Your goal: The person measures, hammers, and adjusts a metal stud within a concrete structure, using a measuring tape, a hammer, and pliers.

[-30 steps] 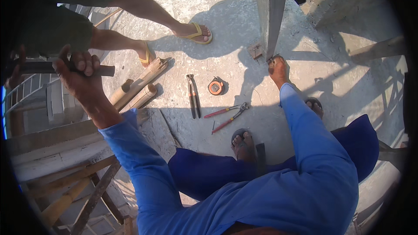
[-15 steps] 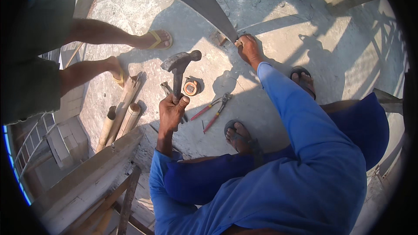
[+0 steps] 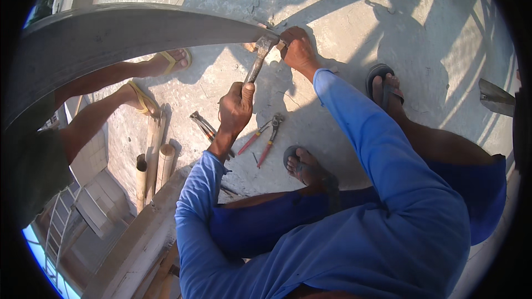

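Observation:
A claw hammer [image 3: 257,66] is gripped by its handle in my left hand [image 3: 235,108]. Its head lies at the narrow far end of a long grey beam [image 3: 149,30], which sweeps in from the left; whether they touch I cannot tell. My right hand [image 3: 298,50] is closed just right of the hammer head, by the beam's end. A small brownish piece shows at its fingers, too hidden to name. Below on the concrete lie red-handled pincers [image 3: 270,141], spread apart. Beside my left wrist is another hand tool [image 3: 204,126], partly covered.
Another person's feet in yellow flip-flops [image 3: 145,99] stand on the left, under the beam. Several round wooden poles [image 3: 164,166] lie near a concrete ledge [image 3: 149,227]. My sandalled feet [image 3: 305,166] rest on the concrete floor [image 3: 343,116]. A metal piece [image 3: 496,98] juts in at right.
My left hand has raised the hammer up and right to the beam's end. The beam now runs more sideways across the view. The tape measure no longer shows.

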A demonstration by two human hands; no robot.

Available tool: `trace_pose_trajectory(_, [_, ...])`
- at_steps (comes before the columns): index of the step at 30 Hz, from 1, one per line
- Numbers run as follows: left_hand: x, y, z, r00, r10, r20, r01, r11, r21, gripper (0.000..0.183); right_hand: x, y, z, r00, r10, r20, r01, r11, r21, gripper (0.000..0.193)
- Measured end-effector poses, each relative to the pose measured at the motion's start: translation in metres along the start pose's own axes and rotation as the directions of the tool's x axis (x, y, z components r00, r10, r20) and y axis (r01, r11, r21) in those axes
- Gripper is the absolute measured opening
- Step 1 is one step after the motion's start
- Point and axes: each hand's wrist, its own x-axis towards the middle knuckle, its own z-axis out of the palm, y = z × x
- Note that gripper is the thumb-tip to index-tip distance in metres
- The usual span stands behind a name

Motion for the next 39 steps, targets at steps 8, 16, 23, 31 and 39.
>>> trace_pose_trajectory(8, [0.009,-0.003,0.018,1.000,0.008,-0.015,-0.007,0.996,0.088,0.051,0.007,-0.003,-0.007,0.997,-0.017,-0.080,0.023,0.998,0.066,0.012])
trace_pose_trajectory(16, [0.018,-0.015,0.020,0.998,0.045,0.045,-0.055,0.961,0.269,0.056,0.003,-0.004,-0.004,0.989,0.002,-0.147,0.012,0.996,0.090,0.011])
trace_pose_trajectory(23, [0.012,-0.020,0.015,0.999,0.030,0.013,-0.031,0.995,0.094,0.058,0.007,-0.003,-0.004,0.981,-0.066,-0.180,0.079,0.995,0.064,0.012])
trace_pose_trajectory(31, [0.015,-0.015,0.011,0.998,0.061,0.002,-0.061,0.997,0.051,0.059,0.011,-0.005,-0.009,0.988,-0.052,-0.147,0.067,0.993,0.094,0.011])
trace_pose_trajectory(39, [0.026,-0.020,0.011,0.995,-0.052,0.089,0.033,0.978,0.205,0.058,0.011,0.003,-0.003,0.993,-0.067,-0.093,0.074,0.995,0.069,0.012])
